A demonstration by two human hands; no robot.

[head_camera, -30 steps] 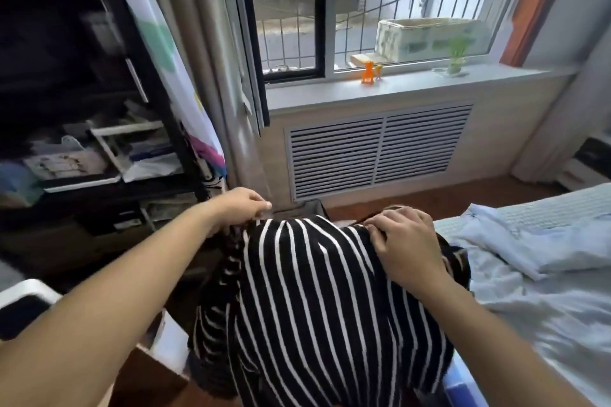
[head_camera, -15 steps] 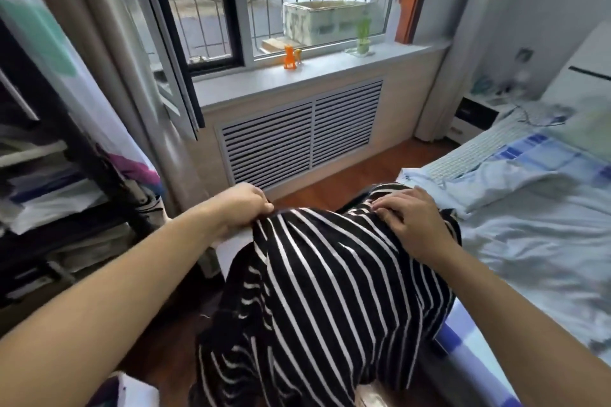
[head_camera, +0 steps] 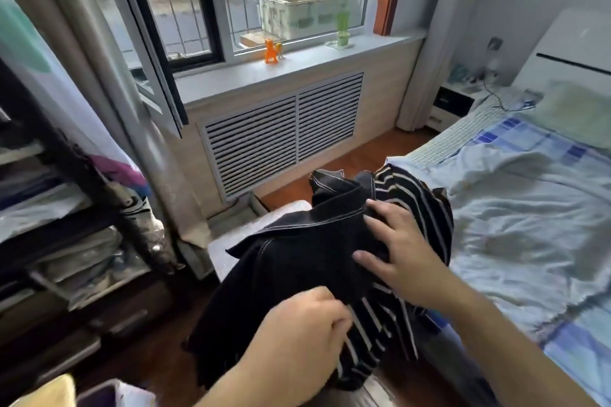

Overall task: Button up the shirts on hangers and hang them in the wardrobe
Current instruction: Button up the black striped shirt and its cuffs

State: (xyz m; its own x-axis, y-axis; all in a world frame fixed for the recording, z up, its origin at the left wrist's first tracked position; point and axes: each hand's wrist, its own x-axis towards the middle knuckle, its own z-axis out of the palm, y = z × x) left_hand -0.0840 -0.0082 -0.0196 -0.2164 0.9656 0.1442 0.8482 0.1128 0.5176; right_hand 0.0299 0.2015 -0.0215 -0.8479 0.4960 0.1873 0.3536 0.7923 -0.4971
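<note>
Shirts now bunch between both hands at the bed's (head_camera: 515,241) edge: a black shirt (head_camera: 297,251) with white stitching has appeared over the striped shirt (head_camera: 420,208). Left hand (head_camera: 297,334), earlier higher, pinches dark fabric; right hand (head_camera: 400,251), grip spread, presses on top.

Two bare forearms enter from the lower edge of the frame, each ending in a bare hand. The left hand (head_camera: 297,334) sits at lower centre, its forearm running off the bottom edge. The right hand (head_camera: 401,253) sits right of centre, its forearm running to the lower right corner. No sleeve, cuff, glove, ring, watch or bracelet shows on either arm within the frame. The fingernails are short and unpainted. The rest of the person lies outside the frame.
</note>
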